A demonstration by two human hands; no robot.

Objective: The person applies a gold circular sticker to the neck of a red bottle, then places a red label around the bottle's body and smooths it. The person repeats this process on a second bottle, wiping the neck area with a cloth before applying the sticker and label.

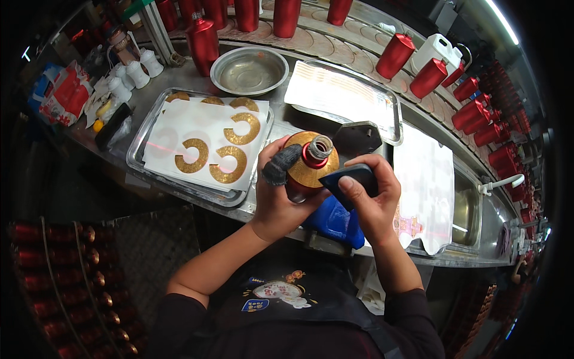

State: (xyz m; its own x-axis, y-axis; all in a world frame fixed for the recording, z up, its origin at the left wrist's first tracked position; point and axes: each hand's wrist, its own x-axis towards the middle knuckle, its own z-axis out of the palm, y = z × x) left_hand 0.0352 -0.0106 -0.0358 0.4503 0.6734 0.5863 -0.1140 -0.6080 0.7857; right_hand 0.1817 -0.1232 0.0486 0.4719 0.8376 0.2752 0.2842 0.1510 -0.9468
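Note:
My left hand (280, 200) is wrapped round a red bottle (315, 149) with a threaded neck, its mouth tilted up toward me. A gold ring-shaped decal (305, 174) covers the bottle's shoulder. One finger of that hand wears a dark grey finger cover (281, 166). Pinched between thumb and fingers of my right hand (373, 194) is a flat dark squeegee (353, 185), its pointed corner close to the bottle's shoulder. Whether it touches cannot be made out. Left of the bottle, a metal tray (139, 140) carries a white sheet (179, 119) with several gold C-shaped decals (229, 165).
A metal bowl (249, 70) stands behind the tray. Back right, a second tray (391, 113) holds white sheets. Beneath my hands are a blue container (338, 221) and a black fixture (359, 137). Red bottles (397, 55) line a conveyor (353, 45); a sink (466, 206) is at right.

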